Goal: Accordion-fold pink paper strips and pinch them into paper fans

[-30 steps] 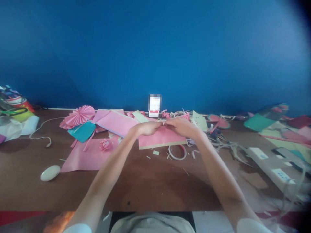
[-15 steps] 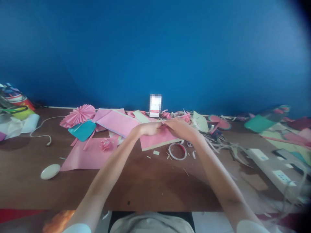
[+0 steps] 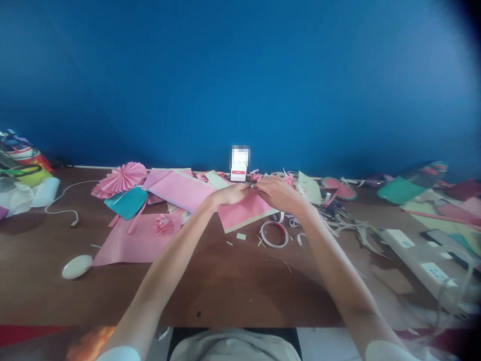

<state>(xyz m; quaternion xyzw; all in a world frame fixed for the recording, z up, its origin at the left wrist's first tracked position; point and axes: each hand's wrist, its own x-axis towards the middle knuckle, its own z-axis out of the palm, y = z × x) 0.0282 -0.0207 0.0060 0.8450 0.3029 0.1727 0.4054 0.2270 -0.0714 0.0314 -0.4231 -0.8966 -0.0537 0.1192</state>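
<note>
Both arms reach out over the brown table. My left hand [image 3: 233, 194] is closed, its fingertips close to those of my right hand [image 3: 277, 193], whose fingers bend down and inward. Whatever the fingertips pinch is too small to make out. Below and between the hands lies a pink sheet [image 3: 242, 211] with a pale green edge. Right behind them a phone [image 3: 239, 165] with a lit screen stands against the blue wall. A roll of tape [image 3: 274, 234] rests on the table just in front of my right hand.
Pink folded fan [image 3: 126, 178], teal paper [image 3: 128, 202] and a pink sheet with a paper flower [image 3: 162, 224] lie left. A white oval object [image 3: 77, 266] is nearer. Paper scraps and a power strip [image 3: 421, 260] lie right.
My right hand has shifted slightly, with its fingers more bent. The pink sheet under the hands has turned a little, and more of the phone's lower part shows.
</note>
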